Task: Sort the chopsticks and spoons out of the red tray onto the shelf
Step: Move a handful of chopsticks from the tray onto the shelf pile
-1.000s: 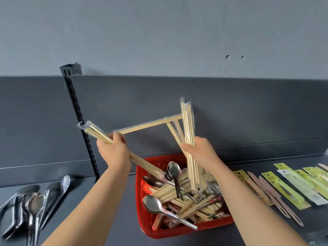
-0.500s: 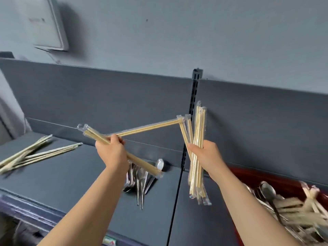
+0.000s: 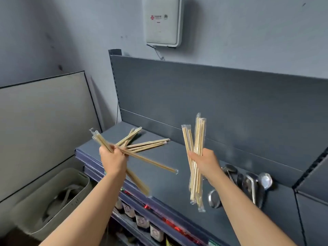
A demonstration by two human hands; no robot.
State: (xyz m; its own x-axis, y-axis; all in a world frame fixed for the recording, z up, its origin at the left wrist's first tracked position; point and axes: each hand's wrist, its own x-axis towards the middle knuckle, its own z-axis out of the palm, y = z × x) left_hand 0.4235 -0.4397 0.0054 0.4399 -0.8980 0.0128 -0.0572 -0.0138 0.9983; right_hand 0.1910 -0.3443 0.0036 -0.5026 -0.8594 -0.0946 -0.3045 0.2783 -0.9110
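Grey painted wall, matte and scuffed, is seen behind a dark steel shelf [image 3: 177, 153] with a flat back panel and a slotted upright. A white plastic wall box [image 3: 162, 22] is mounted at twelve o'clock. A pale board [image 3: 44, 121] is leaned at nine o'clock, and a grey bin [image 3: 71, 208] is set at eight o'clock. On the smooth deck, loose chopsticks [image 3: 147, 143] (sleeved in clear film) are scattered at eleven o'clock, and shiny metal spoons [image 3: 250, 183] are laid at four o'clock. A fanned bundle [image 3: 150, 162] of slim bamboo sticks is gripped in the tightly curled left hand [image 3: 112, 159] above the shelf's front edge. An upright bundle [image 3: 198, 139] is clasped by the closed right hand [image 3: 205, 161] over the deck. Glass bottles [image 3: 141, 221] are shelved below at six o'clock.
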